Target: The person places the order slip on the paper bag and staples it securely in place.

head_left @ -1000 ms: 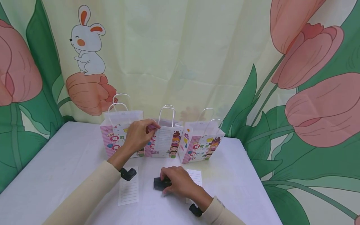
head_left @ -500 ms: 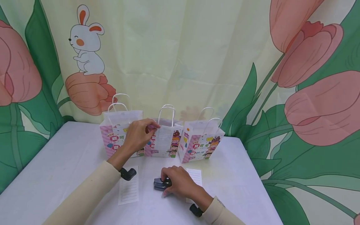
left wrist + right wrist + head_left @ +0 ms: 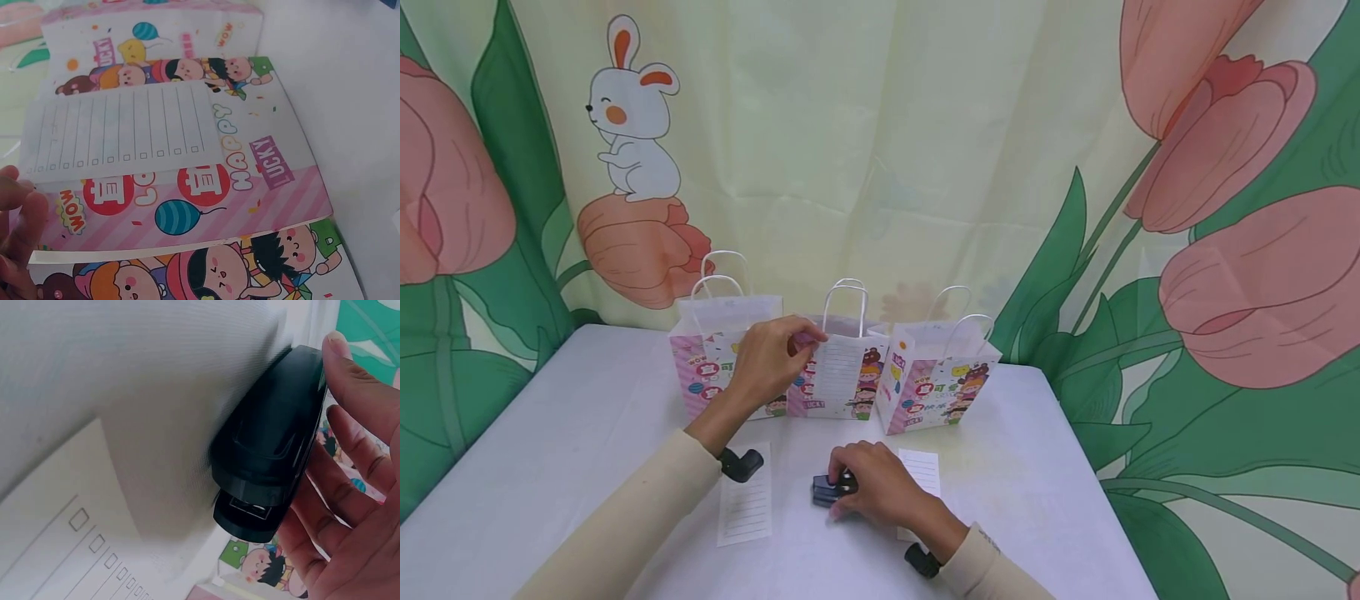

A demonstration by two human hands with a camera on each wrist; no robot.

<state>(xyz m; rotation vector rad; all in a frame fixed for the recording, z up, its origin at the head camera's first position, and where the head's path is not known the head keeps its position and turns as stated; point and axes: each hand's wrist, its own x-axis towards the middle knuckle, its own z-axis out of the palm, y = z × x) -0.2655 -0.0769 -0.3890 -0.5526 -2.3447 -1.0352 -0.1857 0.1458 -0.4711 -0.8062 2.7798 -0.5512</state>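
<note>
Stretched far, the left hand (image 3: 769, 357) pinches a lined slip (image 3: 837, 375) at the top of the middle bag (image 3: 868, 392); nearer, the right hand (image 3: 882, 485) grips a black stapler (image 3: 824, 492) at its left.

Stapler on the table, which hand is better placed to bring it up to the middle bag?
Probably the right hand: it holds the black stapler. The left hand is busy pinching the lined paper near the top of the middle bag.

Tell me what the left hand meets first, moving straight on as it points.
Past the lined slip it pinches, the left hand would likely meet the middle bag first, though any gap is hard to judge.
</note>
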